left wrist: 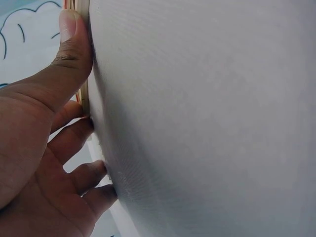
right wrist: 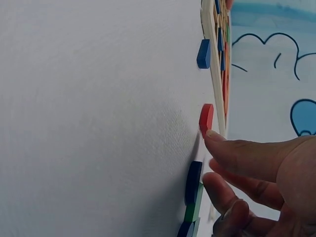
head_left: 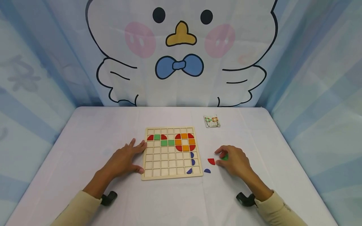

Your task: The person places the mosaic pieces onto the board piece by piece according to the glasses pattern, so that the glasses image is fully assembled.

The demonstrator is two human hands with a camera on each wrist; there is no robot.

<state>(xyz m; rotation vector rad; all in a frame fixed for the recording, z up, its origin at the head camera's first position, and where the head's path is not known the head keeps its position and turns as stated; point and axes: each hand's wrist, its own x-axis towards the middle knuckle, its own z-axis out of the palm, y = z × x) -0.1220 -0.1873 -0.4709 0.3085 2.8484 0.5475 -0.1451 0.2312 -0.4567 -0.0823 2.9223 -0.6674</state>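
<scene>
My left hand (head_left: 123,159) rests on the left edge of a wooden grid board (head_left: 172,178), fingers spread at the upper part and thumb near the lower corner. In the left wrist view, the thumb (left wrist: 74,54) lies against the board's side. Right of the board, my right hand (head_left: 234,161) is low over the table, its thumb at a red quarter-round piece (head_left: 211,161). The fingers stand apart from that thumb, loosely bent. Under the hand lie a green piece (head_left: 225,157) and, in the right wrist view, dark blue pieces (right wrist: 193,182). The hand partly hides them.
Red, green, orange and blue pieces sit in the board's cells, among them an orange square (head_left: 184,136). A blue rounded piece (head_left: 207,171) lies by the board's lower right corner. Behind, a small patterned card (head_left: 211,121) lies on the white table (head_left: 118,125).
</scene>
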